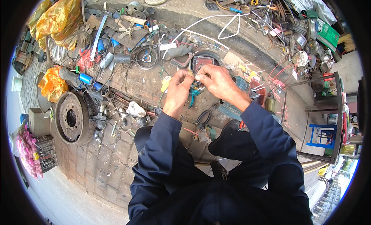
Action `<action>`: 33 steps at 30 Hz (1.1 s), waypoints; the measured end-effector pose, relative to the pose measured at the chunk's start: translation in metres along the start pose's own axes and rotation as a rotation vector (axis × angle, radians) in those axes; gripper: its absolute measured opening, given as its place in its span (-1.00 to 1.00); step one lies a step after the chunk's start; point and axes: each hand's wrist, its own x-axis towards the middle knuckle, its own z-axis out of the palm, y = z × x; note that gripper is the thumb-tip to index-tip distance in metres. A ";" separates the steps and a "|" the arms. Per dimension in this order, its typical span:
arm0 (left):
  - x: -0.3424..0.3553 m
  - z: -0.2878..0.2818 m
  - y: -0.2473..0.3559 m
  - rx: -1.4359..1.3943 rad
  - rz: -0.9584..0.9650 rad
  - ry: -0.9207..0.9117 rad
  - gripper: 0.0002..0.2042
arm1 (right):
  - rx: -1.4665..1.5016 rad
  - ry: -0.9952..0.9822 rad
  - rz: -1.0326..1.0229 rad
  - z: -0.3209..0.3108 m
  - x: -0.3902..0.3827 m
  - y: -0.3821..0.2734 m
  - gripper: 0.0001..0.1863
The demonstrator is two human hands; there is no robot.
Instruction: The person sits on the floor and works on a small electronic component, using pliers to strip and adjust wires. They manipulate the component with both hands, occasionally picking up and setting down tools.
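Observation:
Fingertips pinched, my left hand [178, 89] holds a small yellowish piece too tiny to name. Close beside it, my right hand [217, 82] also pinches, and what lies between its fingers is hidden. Just beyond both hands sits a red shallow box [202, 61] inside a dark round pan [216, 59]. Below the fingers lies a teal-handled tool [193, 96], partly covered by my hands. A pair of black-handled pliers [204, 117] rests on the ground nearer my feet. A yellow scrap [165, 84] lies left of my left hand.
A rusty wheel rim [69, 117] stands at the left, near orange and yellow bags [53, 85]. Cables, motor parts and a grey power-tool body [179, 51] litter the ground ahead. On the right stand a metal-framed rack [335, 120] and a blue frame [321, 136].

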 end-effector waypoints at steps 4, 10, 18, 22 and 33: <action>0.001 -0.002 0.003 -0.242 -0.116 -0.044 -0.96 | -0.035 0.066 -0.099 0.005 0.000 0.003 -0.80; -0.001 -0.002 0.004 -0.329 -0.152 -0.102 -0.93 | -0.161 0.019 -0.232 -0.004 0.002 0.000 -0.82; -0.001 0.001 0.001 -0.109 -0.054 -0.060 -0.89 | -0.320 -0.062 -0.227 -0.018 0.000 -0.007 -0.79; -0.001 0.002 0.001 -0.010 0.030 -0.054 -0.93 | -0.094 -0.108 -0.116 -0.016 0.004 -0.009 -0.77; -0.013 0.012 -0.003 0.497 0.300 0.072 -0.88 | -0.283 -0.227 0.153 -0.025 0.006 -0.021 -0.76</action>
